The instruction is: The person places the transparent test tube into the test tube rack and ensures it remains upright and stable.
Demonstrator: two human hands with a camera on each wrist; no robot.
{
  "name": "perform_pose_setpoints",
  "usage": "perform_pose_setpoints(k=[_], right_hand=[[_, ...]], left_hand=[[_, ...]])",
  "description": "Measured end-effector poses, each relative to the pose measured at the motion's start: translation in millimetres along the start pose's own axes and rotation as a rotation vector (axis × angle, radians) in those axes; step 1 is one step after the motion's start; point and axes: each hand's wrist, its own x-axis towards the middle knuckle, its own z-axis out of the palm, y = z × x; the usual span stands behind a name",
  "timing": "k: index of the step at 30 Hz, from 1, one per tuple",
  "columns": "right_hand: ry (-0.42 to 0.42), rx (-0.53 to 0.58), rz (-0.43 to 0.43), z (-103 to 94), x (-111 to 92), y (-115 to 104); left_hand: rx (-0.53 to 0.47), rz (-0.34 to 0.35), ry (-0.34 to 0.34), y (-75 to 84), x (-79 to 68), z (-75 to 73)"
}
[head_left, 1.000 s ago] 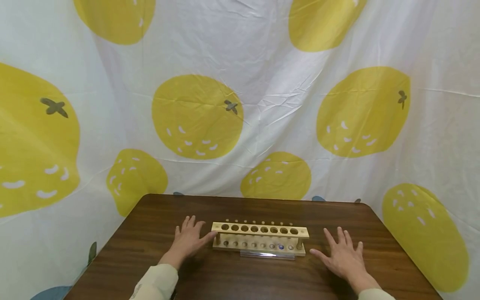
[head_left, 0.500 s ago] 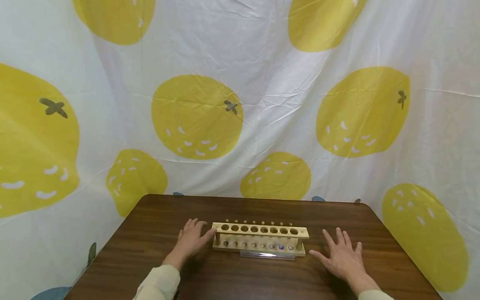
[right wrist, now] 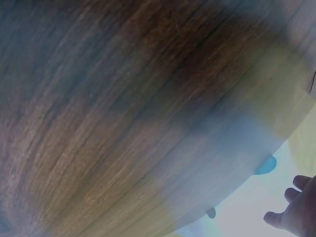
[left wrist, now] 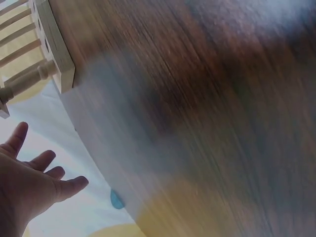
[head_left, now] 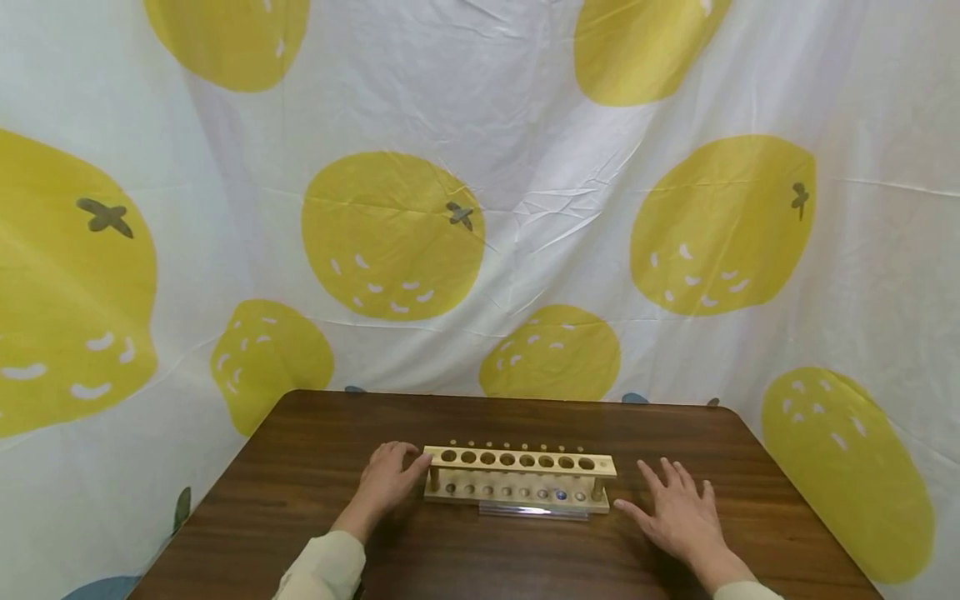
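So there's a pale wooden rack (head_left: 517, 468) sitting upright around the middle of a dark wood table (head_left: 480, 567), long side facing the person. Its top board has a row of eight round holes, the bottom board has a matching row of shallow dips, and one dip toward the right end has a blue spot (head_left: 561, 495) in it. A line of little pegs (head_left: 507, 446) pokes up along the back. Right at the rack's front edge there's a clear tube (head_left: 534, 511) lying on its side, pretty much parallel to it.

The left hand (head_left: 386, 479) is just beside the rack's left end, thumb pointing at the end of the top board. Can't tell from the head view if the thumb actually touches. Its fingers are loose and a bit bent, not wrapped around anything. The right hand (head_left: 678, 515) is off the right end, thumb aimed at the rack but apart from it, fingers spread and relaxed, holding nothing. Both arms have cream sleeves (head_left: 326, 567). Behind the table hangs a white curtain (head_left: 525, 167) with big yellow lemons printed on it.
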Motion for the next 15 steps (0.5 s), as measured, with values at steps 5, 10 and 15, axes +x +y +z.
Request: perform_pose_setpoints(k=[5,10,15], right_hand=[[-0.005,0.006,-0.018,-0.5,-1.2,-3.3],[0.027,-0.02,-0.069,-1.2,-1.8,-7.2],[0.091,-0.043,-0.12,-1.1,-5.9,-13.0]], left_hand=[[-0.033,0.009,0.013,1.7,-0.4,1.9],[-0.065,-0.002,0.015,1.7,-0.7,4.3],[-0.083,0.002,0.017,-0.2,0.5,6.8]])
